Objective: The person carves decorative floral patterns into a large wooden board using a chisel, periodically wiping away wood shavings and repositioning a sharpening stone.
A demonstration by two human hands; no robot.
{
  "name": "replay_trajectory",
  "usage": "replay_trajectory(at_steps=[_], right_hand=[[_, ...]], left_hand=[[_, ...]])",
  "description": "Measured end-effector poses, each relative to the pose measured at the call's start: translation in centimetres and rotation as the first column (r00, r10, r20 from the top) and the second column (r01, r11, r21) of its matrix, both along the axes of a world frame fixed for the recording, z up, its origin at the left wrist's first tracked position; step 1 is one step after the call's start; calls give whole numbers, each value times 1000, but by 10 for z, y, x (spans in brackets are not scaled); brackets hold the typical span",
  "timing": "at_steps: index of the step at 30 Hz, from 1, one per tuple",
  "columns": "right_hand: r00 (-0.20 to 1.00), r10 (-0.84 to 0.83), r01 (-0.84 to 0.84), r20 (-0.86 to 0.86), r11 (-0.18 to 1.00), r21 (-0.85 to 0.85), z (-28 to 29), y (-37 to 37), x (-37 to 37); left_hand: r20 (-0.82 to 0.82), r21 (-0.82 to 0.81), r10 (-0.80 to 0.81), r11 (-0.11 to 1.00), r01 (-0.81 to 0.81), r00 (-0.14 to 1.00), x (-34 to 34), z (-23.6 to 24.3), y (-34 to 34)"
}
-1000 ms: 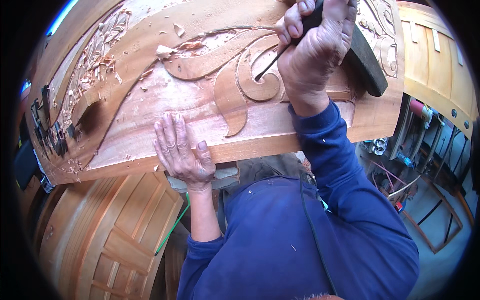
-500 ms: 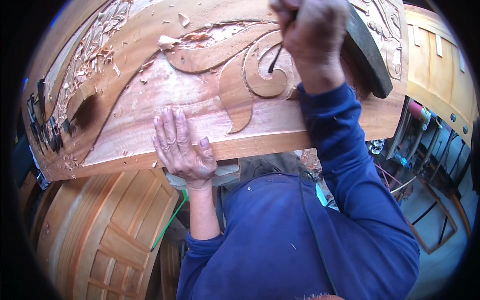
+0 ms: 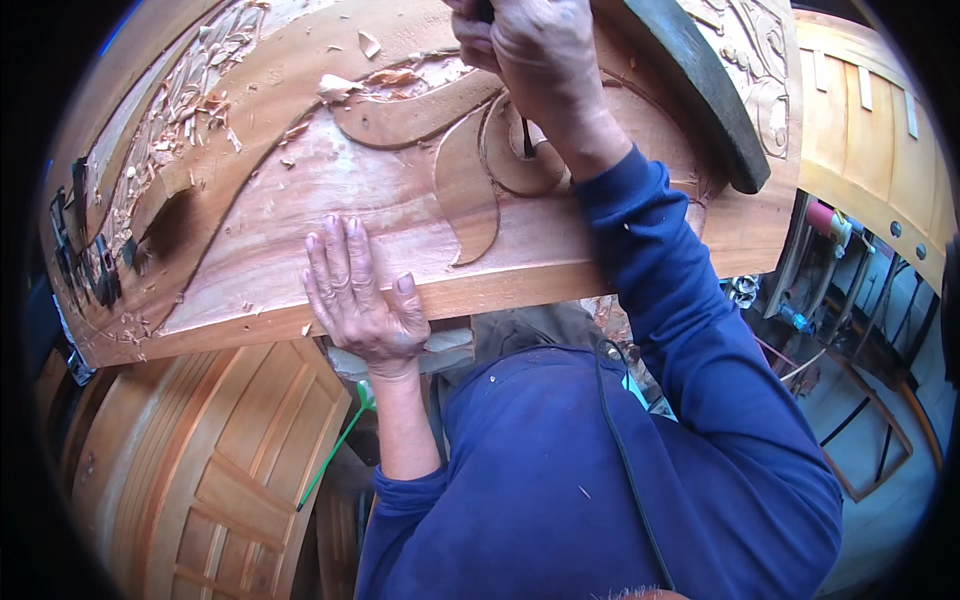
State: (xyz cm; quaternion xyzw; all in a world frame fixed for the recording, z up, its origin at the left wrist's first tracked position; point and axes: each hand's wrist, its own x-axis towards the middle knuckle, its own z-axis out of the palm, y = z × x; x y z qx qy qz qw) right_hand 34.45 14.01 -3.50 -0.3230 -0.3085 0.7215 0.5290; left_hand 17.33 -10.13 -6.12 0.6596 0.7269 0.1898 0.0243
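A large wooden panel (image 3: pixel 560 265) with raised, carved scrollwork lies before me. My left hand (image 3: pixel 365 300) rests flat on its near edge, fingers spread and holding nothing. At the top, my right hand (image 3: pixel 545 65) is closed around a carving chisel (image 3: pixel 527 138). Only the chisel's thin dark shaft shows below the fist; its handle is mostly hidden by my fingers. The lower end of the shaft is down at the curled scroll (image 3: pixel 525 175), partly behind my wrist. Left of it a carved leaf shape (image 3: pixel 468 205) tapers toward the near edge.
A long, dark curved block (image 3: pixel 700 100) lies on the panel beyond my right forearm. Several dark tools (image 3: pixel 95 250) and wood shavings (image 3: pixel 205 100) lie at the left. Panelled doors (image 3: pixel 230 470) stand below left; a pale wooden panel (image 3: pixel 875 120) is at the right.
My right hand has moved left with the chisel, and the shaft's lower end has shifted slightly left over the scroll. My left hand stays in place on the panel.
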Motion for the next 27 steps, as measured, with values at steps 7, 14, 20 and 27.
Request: replay_trajectory(at_steps=[7,14,20,27], right_hand=[[945,-325,292,34,887,357,72,-79,60],[763,-594,439,254,765,472,48,-119,116],[595,-598,195,537,755,625,71,-211,160],[307,-375,-107,874,900,424,94,-302,187]], left_hand=[[-3,-18,12,1000,-12,1000,-2,1,-6],[3,5,-14,1000,14,1000,0,4,-6],[16,13,-15,1000,15,1000,-1,10,-8],[-34,19,-89,996,90,995,2,10,-11]])
